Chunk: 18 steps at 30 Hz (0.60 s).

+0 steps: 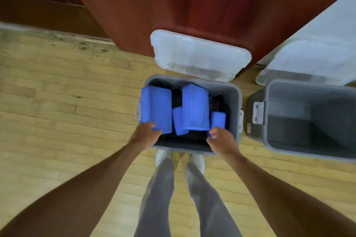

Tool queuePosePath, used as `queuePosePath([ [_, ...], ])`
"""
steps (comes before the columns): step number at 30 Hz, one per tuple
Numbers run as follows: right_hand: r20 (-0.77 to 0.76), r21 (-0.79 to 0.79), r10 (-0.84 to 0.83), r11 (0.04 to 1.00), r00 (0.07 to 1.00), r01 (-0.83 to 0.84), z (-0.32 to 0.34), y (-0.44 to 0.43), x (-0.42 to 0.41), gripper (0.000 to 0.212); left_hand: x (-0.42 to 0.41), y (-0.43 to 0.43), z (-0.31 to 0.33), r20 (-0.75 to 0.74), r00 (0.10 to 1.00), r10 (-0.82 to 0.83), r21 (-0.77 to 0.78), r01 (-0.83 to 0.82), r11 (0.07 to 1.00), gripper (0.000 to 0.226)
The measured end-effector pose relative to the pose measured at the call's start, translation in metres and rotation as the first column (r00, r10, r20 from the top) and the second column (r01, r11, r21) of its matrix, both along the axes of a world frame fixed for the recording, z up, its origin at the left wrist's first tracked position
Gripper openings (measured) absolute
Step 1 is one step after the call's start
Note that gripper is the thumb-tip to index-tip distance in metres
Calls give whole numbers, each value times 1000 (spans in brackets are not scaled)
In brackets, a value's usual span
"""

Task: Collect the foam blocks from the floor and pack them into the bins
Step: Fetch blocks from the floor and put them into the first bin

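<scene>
Foam blocks [195,107] crammed on end into the grey bin [238,100], four in view, packed loosely and at odd angles. Widest of them, the left block [156,108], riding over the bin's rim at nine o'clock and not yet down inside. Small right block [218,120] tucked at four o'clock of the tall middle one, close to the rim at three o'clock.

Likely step: seating the two outer blocks. Best done by tipping the left block inward toward three o'clock to clear the rim, then pressing straight down with steady, even force and without toppling the tall middle piece. Worth laying pieces flat to save room, or sending any overflow to the second bin [269,140], open at three o'clock.

Left hand [146,133]: fingers curled with the thumb opposite, pinching the near edge of the left block at six o'clock. Right hand [221,139]: fingers bent and close together around the near end of the right block, with blue peeking between them; firmness of that grip impossible to tell. Lid [200,56] propped up at twelve o'clock.
</scene>
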State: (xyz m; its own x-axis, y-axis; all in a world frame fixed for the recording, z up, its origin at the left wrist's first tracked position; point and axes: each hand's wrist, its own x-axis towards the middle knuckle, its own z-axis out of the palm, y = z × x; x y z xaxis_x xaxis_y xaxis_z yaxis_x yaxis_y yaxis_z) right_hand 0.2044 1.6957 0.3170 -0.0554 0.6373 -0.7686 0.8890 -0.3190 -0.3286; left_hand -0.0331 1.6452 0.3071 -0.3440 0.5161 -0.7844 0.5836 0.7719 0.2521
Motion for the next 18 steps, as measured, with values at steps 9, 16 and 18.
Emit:
queuePosePath([
  [9, -179, -1, 420, 904, 890, -427, 200, -55, -51, 15, -18, -142, 238, 281, 844, 456, 147, -507, 849, 16],
  [16, -323, 38, 588, 791, 742, -611, 255, -181, -126, 12, -22, -366, 325, 264, 593, 760, 296, -800, 522, 22],
  [18, -322, 18, 646, 735, 692, -678, 255, -231, -145, 13, -14, -446, 324, 255, 472, 844, 299, -869, 395, 22],
])
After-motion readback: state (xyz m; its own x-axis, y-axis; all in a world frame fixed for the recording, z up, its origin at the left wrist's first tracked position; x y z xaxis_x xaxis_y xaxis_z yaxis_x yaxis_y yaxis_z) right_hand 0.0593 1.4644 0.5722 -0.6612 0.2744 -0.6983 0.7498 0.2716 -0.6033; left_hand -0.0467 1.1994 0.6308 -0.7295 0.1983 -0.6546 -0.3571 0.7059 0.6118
